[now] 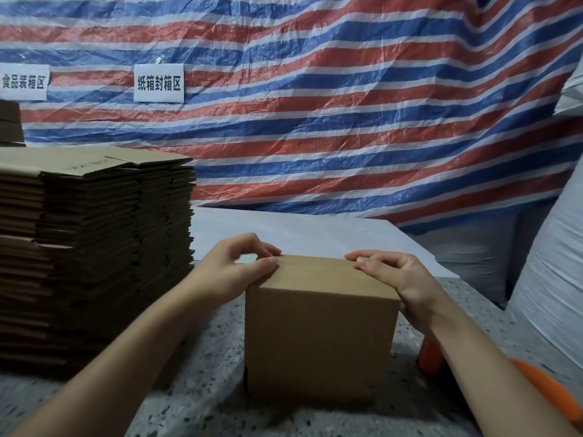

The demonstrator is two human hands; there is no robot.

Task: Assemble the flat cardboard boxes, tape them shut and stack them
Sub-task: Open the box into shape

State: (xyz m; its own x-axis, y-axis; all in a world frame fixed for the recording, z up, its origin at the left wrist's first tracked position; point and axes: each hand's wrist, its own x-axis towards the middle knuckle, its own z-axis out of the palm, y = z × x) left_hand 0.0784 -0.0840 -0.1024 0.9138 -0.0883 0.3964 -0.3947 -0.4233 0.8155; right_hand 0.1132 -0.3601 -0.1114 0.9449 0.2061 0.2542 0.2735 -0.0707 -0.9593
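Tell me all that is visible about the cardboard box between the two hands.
The cardboard box is plain brown corrugated board, set up and standing upright on the speckled table, its near face toward the camera. Its top looks folded shut; no tape is clearly visible. The left hand and right hand rest curled fingers on its top edges.

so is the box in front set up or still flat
Set up: the box stands upright on the table, both hands on its top edge. The stack beside it is flat.
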